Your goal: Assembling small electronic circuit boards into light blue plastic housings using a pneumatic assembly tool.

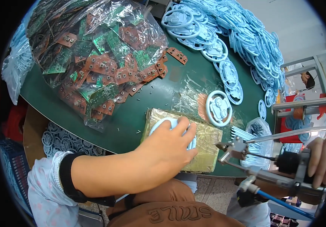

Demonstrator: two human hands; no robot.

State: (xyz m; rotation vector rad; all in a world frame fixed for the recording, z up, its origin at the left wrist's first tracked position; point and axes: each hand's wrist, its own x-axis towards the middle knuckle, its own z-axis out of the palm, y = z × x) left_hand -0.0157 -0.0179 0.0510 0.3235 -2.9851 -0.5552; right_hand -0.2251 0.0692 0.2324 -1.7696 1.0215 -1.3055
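Note:
My left hand (169,142) presses down with bent fingers over a light-blue plastic toy steering wheel (156,126), gripping its edges. Most of that wheel is hidden beneath the palm. It lies on a yellowish, tape-wrapped block (209,145) at the near edge of the table. At the far right, my right hand (325,162) is wrapped round a metal air screwdriver (272,174) fitted with hoses. The tool's tip (222,146) is beside the block's right side, apart from the held wheel. Just beyond the block rests another light-blue wheel (219,108).
A see-through bag of brown and green circuit boards (106,64) covers the left of the green table (159,96). Light-blue wheels (242,34) are heaped at the back right. Loose screws (138,131) lie left of the block. A box of grey parts (66,140) stands below the table's left edge.

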